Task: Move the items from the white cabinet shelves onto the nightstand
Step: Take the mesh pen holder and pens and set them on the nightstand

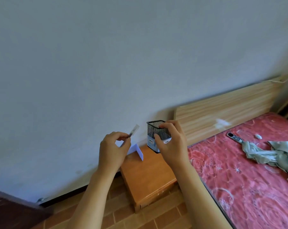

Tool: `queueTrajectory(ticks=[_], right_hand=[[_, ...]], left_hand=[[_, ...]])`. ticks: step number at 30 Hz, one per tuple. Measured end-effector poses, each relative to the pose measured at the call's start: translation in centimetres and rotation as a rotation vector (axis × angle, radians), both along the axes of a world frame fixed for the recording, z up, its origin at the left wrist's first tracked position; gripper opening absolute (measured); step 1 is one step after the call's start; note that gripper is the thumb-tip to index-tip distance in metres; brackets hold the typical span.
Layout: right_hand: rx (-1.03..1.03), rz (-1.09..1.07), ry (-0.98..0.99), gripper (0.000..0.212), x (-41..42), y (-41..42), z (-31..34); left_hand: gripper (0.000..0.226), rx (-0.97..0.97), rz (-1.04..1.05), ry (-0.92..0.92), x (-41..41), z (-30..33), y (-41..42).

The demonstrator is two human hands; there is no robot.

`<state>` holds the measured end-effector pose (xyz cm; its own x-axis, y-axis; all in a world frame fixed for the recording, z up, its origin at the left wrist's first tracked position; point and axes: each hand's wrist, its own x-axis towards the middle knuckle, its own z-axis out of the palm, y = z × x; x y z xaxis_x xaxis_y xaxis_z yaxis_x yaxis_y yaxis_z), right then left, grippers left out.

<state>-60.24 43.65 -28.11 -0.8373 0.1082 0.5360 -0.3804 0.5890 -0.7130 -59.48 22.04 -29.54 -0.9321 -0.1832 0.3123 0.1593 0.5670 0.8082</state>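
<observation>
Both forearms reach over the nightstand, the right hand gripping a black mesh pen holder whose inside is hidden, the left hand pinching a pen beside it.

Black mesh pen holder upright above wooden nightstand, pen tilted

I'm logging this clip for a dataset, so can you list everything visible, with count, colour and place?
pen holder: one, black mesh, held above the nightstand's far end
pen: one, clear and grey, held up left of the holder
card: one, white, folded, standing on the nightstand
nightstand: one, orange-brown wood, against the wall
bed: one, red patterned, right
umbrella: one, grey-green, on the bed
left hand: pinches the pen
right hand: grips the pen holder
</observation>
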Motion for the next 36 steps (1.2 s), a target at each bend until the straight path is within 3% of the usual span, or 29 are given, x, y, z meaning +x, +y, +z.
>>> queueTrajectory(ticks=[14,36], right_hand=[[0.026,-0.020,-0.194,0.020,-10.7,1.7,-7.3],[0.109,-0.266,-0.537,0.015,-20.6,-2.1,-23.0]], left_hand=[[0.011,-0.050,-0.032,-0.144,-11.4,-5.9,1.7],[0.008,-0.175,-0.409,-0.369,-30.6,-21.2,0.1]])
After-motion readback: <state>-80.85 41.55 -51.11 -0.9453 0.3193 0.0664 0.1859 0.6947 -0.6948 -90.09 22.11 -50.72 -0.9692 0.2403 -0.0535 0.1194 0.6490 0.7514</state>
